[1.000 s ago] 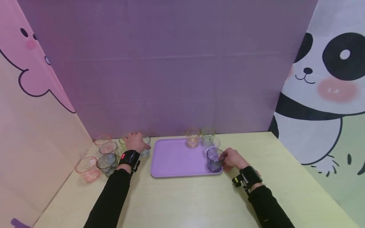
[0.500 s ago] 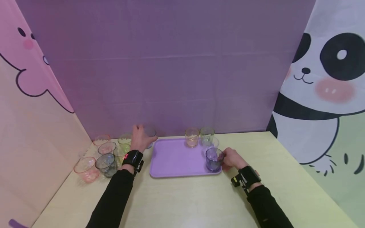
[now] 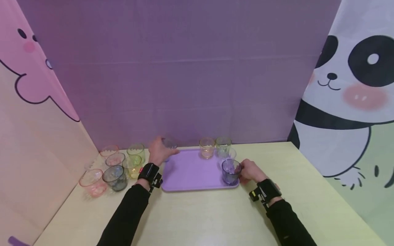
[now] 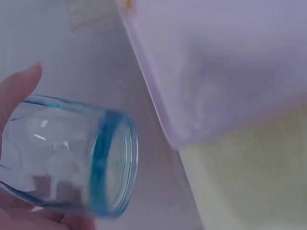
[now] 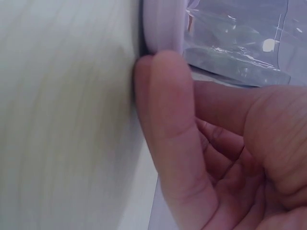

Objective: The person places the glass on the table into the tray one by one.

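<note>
The loading looks under halfway done. On the purple rectangular plastic tray (image 3: 187, 176) stand an amber glass tumbler (image 3: 207, 149), a pale green glass tumbler (image 3: 223, 147) and, at the near right corner, a violet glass tumbler (image 3: 231, 173) — a paler clear shape behind it is hard to make out. The left hand (image 3: 158, 152) has its fingers curled round a clear, blue-banded glass tumbler (image 4: 98, 163), near the tray's far left corner and seemingly lifted. The right hand (image 3: 250, 171) touches the tray's edge, its fingers fairly straight and wrapped round nothing. Left over on the wooden bench (image 3: 197, 218): three pink glass tumblers (image 3: 93, 184), a grey one, a yellow one and a yellow-green one.
</note>
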Demonstrator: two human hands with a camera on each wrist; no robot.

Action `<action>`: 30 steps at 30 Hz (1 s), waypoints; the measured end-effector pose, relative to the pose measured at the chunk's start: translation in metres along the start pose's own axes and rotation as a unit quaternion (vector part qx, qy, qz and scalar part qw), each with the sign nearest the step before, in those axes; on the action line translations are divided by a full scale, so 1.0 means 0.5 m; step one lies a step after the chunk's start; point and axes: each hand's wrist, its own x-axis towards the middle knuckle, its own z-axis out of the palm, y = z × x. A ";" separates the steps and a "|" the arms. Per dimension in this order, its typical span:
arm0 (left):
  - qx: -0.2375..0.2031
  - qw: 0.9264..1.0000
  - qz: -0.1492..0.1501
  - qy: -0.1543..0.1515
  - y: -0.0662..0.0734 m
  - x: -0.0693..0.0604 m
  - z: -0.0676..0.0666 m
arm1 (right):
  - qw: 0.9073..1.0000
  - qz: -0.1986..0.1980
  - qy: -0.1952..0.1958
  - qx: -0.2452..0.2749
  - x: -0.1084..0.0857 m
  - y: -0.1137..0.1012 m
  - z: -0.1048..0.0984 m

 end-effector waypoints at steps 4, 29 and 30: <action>-0.046 0.998 -0.006 -0.048 0.013 -0.008 0.020 | 1.000 0.014 -0.005 0.000 0.001 0.001 -0.001; -0.134 0.983 -0.028 -0.125 0.122 -0.063 0.138 | 1.000 0.012 0.004 -0.007 0.003 -0.001 -0.001; -0.134 0.983 -0.027 -0.125 0.125 -0.065 0.142 | 1.000 0.014 0.004 -0.006 0.003 0.000 -0.001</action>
